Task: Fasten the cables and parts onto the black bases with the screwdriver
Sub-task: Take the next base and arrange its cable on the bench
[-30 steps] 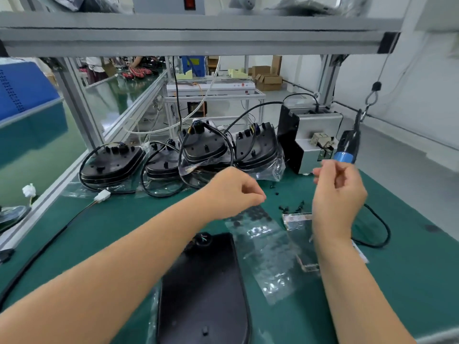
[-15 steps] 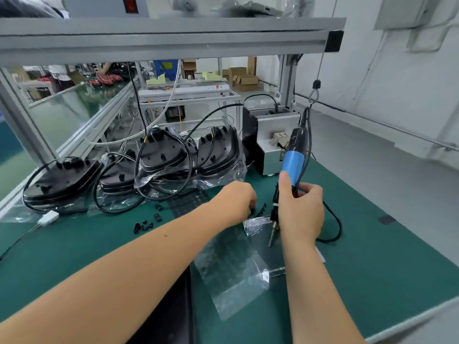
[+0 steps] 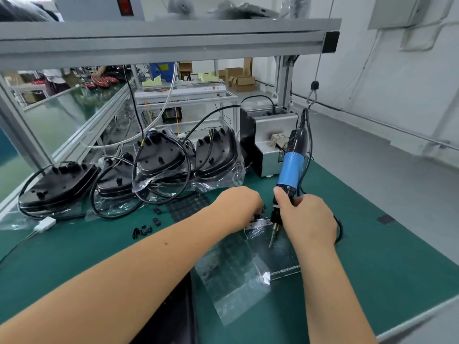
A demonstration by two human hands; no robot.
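on the green bench mat (image 3: 372, 256), the right hand (image 3: 306, 219) is gripping the blue-bodied electric screwdriver (image 3: 289, 173); the left hand (image 3: 238, 203) is curling over small black plastic clips (image 3: 259, 214), its grasp hidden.

Workshop bench by a white wall

A green table (image 3: 372, 269) under a grey metal shelf (image 3: 161, 43); grey floor (image 3: 372, 157), cardboard boxes (image 3: 239, 79) behind.

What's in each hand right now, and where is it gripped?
The right hand grips the screwdriver around its black lower section, just below the blue body. The left hand reaches among small black parts; whether it holds one cannot be told.
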